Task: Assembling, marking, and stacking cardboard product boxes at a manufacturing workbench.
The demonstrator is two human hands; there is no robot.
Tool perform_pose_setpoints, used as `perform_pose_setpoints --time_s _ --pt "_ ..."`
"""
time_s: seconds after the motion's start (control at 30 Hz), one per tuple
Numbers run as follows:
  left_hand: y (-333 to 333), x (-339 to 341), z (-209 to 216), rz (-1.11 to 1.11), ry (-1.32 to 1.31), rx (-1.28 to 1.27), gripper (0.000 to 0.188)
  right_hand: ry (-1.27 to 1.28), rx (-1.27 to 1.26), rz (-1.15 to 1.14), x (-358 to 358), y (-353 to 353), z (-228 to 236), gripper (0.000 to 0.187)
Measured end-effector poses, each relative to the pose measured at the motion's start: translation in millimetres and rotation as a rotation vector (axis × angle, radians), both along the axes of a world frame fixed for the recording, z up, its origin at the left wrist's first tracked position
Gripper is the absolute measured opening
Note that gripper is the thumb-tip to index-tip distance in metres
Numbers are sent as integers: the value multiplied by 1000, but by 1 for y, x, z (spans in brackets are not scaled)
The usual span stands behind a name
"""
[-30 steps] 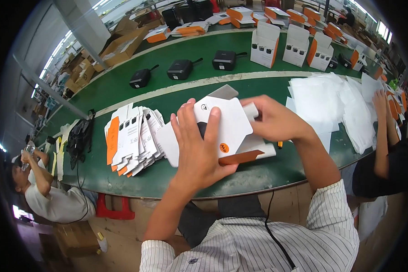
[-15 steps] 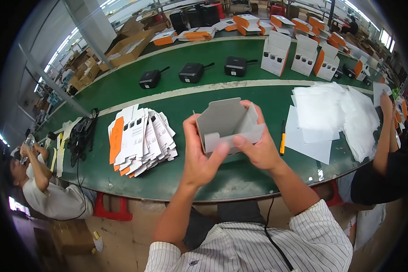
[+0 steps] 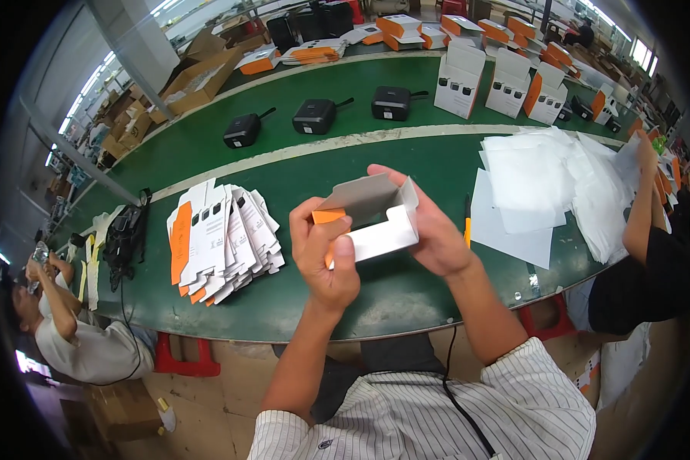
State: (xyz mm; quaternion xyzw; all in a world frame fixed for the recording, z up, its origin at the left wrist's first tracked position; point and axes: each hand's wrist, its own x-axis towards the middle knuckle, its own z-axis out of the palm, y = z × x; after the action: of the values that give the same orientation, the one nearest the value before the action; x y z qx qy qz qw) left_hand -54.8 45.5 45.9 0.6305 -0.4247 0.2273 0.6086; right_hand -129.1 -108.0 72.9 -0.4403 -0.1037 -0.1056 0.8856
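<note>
Over the near side of the table I hold a partly folded cardboard carton (image 3: 377, 241), white and orange outside, grey inside. One end faces up with its flaps standing, and I can look through it. My left hand (image 3: 326, 261) grips its orange left side, thumb bent over the near edge. My right hand (image 3: 441, 234) supports the right side, its fingers reaching behind the carton and partly hidden. Flat, unfolded cartons (image 3: 221, 244) lie in a loose pile left of my hands. To the right, an orange and black pen (image 3: 468, 227) lies beside white sheets (image 3: 512, 230).
Across a pale strip stand several black cases with straps (image 3: 314, 116) and upright open cartons (image 3: 458, 80). White thin bags (image 3: 533, 180) lie at right, near another person's arm (image 3: 642, 199). Black cables (image 3: 125, 241) lie at left, where a seated person holds a clear bottle.
The carton has turned and tilted, so its orange side and white near face now show. My left thumb has moved to the left edge, and my right hand has opened flatter along the right side.
</note>
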Motion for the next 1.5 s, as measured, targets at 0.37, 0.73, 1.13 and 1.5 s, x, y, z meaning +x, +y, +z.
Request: perform_pose_setpoints --time_s 0.37,0.73,1.13,1.5 --pt "8 -2 33 -501 567 -119 30 -120 -278 68 13 -23 -18 34" --pt "8 14 45 -444 686 218 46 2 -674 -40 13 -14 3 48" --pt "40 20 58 -197 720 -260 50 232 -639 31 -5 -37 5 61" --pt "116 51 49 441 -41 1068 120 448 -1375 -907 187 -205 -27 84"
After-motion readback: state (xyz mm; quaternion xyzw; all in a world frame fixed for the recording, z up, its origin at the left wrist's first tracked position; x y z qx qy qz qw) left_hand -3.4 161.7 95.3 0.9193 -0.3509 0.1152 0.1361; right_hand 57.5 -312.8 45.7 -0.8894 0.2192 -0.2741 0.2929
